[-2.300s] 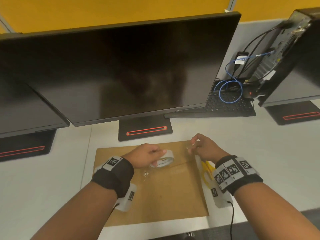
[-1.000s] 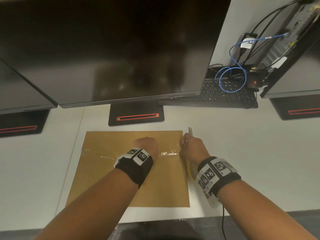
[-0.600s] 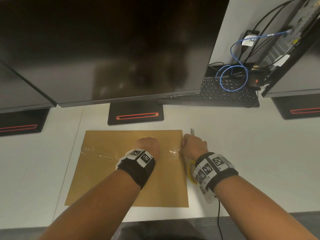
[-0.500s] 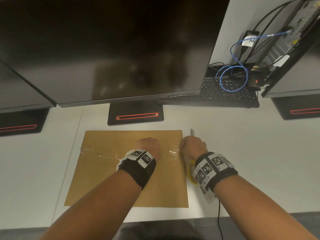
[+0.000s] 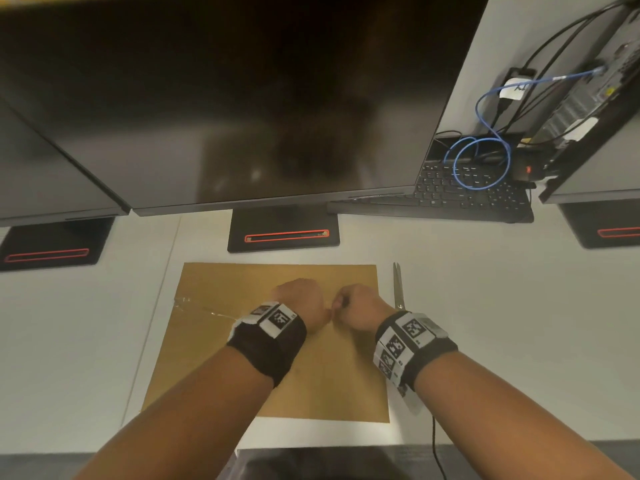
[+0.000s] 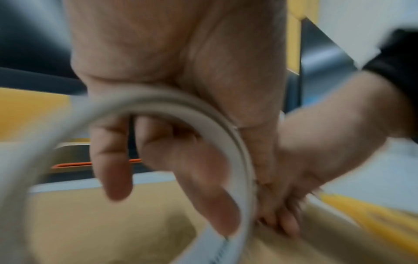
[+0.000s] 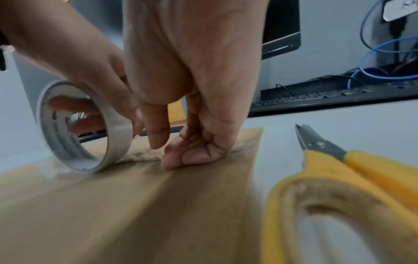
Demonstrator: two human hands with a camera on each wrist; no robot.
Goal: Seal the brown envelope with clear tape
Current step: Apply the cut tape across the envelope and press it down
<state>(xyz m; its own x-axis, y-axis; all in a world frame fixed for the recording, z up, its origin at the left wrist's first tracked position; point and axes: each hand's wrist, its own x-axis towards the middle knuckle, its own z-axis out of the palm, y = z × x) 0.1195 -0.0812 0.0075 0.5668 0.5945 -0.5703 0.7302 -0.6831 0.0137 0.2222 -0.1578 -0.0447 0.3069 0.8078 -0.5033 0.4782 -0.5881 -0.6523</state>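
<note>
The brown envelope [image 5: 332, 375] lies flat on the white desk. A strip of clear tape [image 5: 201, 308] runs across it from its left edge to under my left wrist. My left hand [image 5: 299, 299] grips the tape roll [image 7: 113, 135], fingers hooked through its core [image 6: 203, 116], and the roll stands on edge on the envelope [image 7: 113, 214]. My right hand [image 5: 356, 306] is right beside it. Its curled fingers [image 7: 187, 157] and thumb bear down on the tape just right of the roll, and they seem to pinch it.
Yellow-handled scissors [image 5: 397, 285] lie on the desk just right of the envelope, close to my right wrist [image 7: 339, 171]. A monitor stand [image 5: 282, 233] sits behind the envelope under a large screen. A keyboard [image 5: 450, 199] with blue cable lies at the back right.
My right hand has slid left from the envelope's right edge until it sits against the left hand and the roll. The scissor blades now show. The left hand has barely moved.
</note>
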